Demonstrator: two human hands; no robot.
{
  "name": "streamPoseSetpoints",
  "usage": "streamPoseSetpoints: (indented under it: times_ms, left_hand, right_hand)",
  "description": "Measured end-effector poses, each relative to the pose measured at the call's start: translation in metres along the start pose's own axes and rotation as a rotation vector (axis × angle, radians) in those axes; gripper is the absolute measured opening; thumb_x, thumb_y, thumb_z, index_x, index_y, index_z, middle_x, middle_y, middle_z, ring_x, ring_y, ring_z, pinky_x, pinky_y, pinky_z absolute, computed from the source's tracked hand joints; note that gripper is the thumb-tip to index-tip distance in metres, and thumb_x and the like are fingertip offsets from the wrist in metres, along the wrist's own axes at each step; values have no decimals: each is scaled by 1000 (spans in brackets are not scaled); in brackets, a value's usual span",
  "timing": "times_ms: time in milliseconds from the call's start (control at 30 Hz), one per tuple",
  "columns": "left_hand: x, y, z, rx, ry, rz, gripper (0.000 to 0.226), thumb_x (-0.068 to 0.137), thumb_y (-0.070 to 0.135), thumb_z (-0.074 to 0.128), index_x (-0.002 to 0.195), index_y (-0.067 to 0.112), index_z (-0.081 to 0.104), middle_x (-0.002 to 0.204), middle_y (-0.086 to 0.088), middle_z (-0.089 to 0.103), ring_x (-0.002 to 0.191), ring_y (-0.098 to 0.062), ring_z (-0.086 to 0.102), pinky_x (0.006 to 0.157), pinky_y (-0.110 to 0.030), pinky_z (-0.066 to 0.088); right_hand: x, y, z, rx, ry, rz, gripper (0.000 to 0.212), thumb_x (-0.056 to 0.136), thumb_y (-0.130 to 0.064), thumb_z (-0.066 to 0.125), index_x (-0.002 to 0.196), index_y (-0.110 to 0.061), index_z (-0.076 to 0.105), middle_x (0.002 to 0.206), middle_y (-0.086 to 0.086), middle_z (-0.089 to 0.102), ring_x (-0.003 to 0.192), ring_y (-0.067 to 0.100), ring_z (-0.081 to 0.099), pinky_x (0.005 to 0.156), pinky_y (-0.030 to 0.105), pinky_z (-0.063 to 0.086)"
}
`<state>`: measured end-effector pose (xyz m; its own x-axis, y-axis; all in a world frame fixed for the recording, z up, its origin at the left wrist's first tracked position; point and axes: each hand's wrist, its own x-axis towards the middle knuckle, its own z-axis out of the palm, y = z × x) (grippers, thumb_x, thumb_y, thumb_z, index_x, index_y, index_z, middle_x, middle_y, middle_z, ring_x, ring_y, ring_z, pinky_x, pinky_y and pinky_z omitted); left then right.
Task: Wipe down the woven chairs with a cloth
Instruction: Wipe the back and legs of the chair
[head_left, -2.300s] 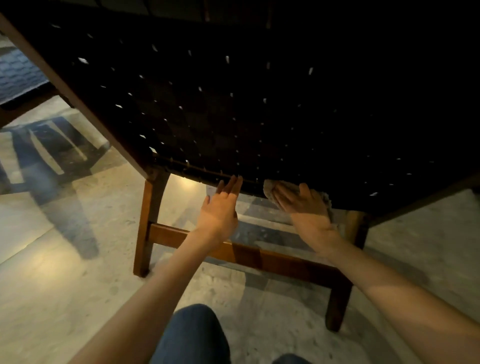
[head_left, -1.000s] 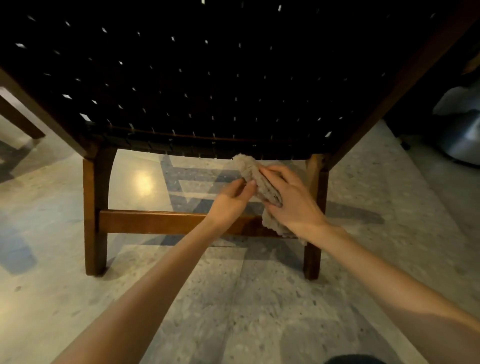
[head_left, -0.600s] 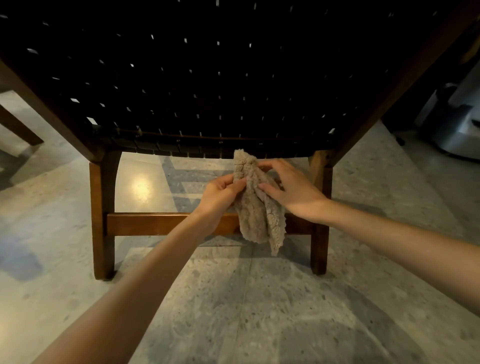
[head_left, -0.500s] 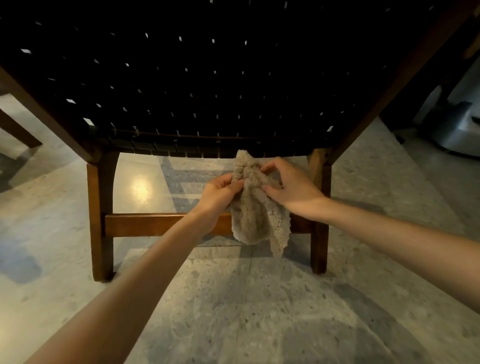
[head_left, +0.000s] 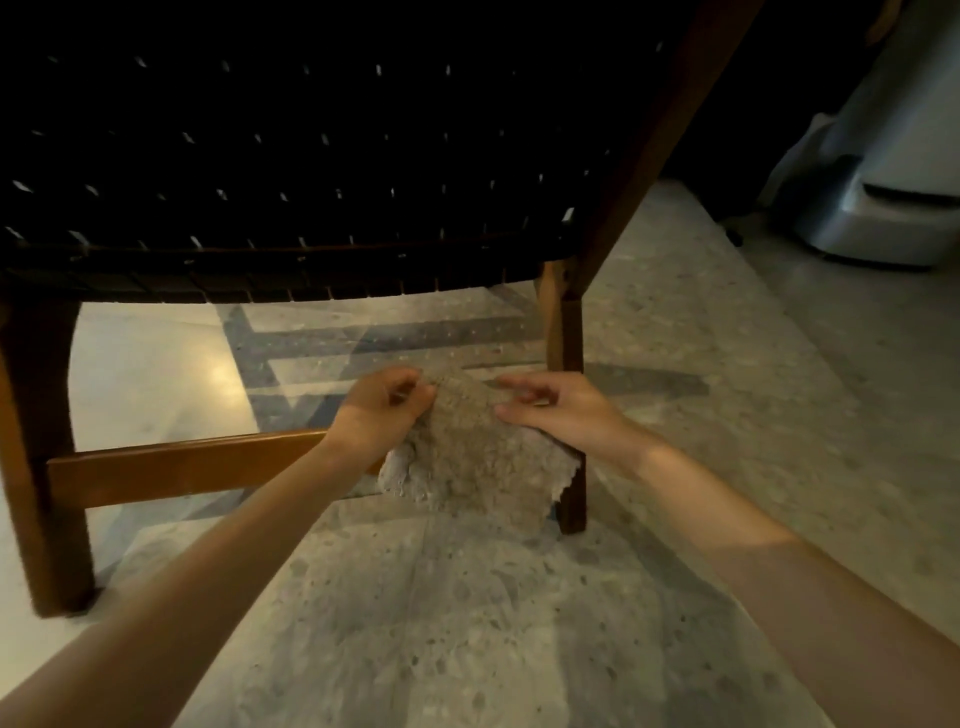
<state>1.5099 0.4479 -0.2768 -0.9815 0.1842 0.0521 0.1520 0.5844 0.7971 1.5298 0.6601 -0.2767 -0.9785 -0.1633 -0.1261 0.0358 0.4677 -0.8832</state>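
Observation:
A beige fluffy cloth (head_left: 472, 457) hangs spread between my two hands, below the chair's woven back. My left hand (head_left: 382, 410) pinches its upper left edge. My right hand (head_left: 561, 410) holds the upper right edge with thumb and fingers. The woven chair (head_left: 322, 171) fills the upper view: dark webbing in a brown wooden frame, seen from behind. Its lower rail (head_left: 182, 465) runs behind my left wrist, and the cloth covers part of the right rear leg (head_left: 569, 332).
The left rear leg (head_left: 39, 441) stands at the left edge. A grey-white appliance or bin (head_left: 883, 197) sits on the floor at the upper right. Speckled stone floor (head_left: 467, 623) stretches under my arms.
The cloth has been pulled open from a bunched fold into a wide sheet. Both hands have moved apart and lower, away from the webbing's bottom edge. The view has shifted right.

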Motion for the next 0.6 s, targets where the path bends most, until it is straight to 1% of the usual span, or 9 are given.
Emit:
streamPoseSetpoints:
  times_ms: [67,133,200,233,267,333,433,533,600]
  left_hand:
    - [13,12,9,73,-80,91,18,98,14,45,99,2,59,101,-16,61,97,-29,56,85,-33,42]
    - [22,25,15,90,-193,215,17,98,8,44,100,-1,58,100,-16,61,96,-30,58,87,-40,45]
    - [30,36,19,86,-309,299,15,97,5,45,101,5,60,97,-9,63,93,-25,60,85,-38,48]
    - [35,40,21,98,-346,322,16,97,6,47,101,11,61,96,-5,63,93,-22,60,84,-33,48]
    - [40,43,23,152,-342,349,16,96,7,48,101,16,62,96,-1,61,94,-20,59,83,-27,45]
    - [53,45,29,368,-196,395,17,95,14,53,104,18,66,98,-1,52,100,-22,51,83,-23,35]
    - [68,50,37,446,32,293,19,95,23,53,108,20,67,98,-1,44,104,-20,41,79,-21,26]
    - [90,64,55,273,137,192,19,96,23,51,107,20,66,93,2,60,94,-16,56,69,-21,35]
    - [111,75,73,176,215,59,19,96,26,51,107,19,64,98,-3,64,95,-20,58,76,-27,45]
  right_hand:
    - [4,10,-13,141,-65,15,49,93,-33,59,139,-41,41,84,-13,69,80,2,66,72,16,52]
    - [12,15,-24,110,-109,-19,51,98,-20,51,140,-44,35,65,-9,65,62,7,62,61,21,54]
    - [20,15,-32,-8,-182,-100,50,96,-6,50,135,-37,43,59,-12,61,55,1,57,56,18,48]
    - [24,14,-36,-67,-210,-120,41,94,-3,52,125,-30,52,60,-13,60,55,-1,56,56,16,46]
    - [27,13,-41,-127,-223,-121,28,92,-3,53,112,-21,59,63,-12,61,55,-2,57,56,17,45]
    - [32,13,-53,-216,-199,-100,7,91,-10,59,93,-14,63,64,-4,65,54,3,60,54,20,46]
    - [37,18,-75,-193,25,-71,6,89,-23,65,86,-23,60,59,-4,68,50,8,63,48,21,49]
    - [47,23,-92,-299,424,-122,14,86,-30,67,89,-18,60,59,-6,64,53,7,60,49,19,45]
    - [58,25,-96,-329,579,-140,14,89,-27,63,96,-15,61,67,-6,61,60,6,57,50,17,40]
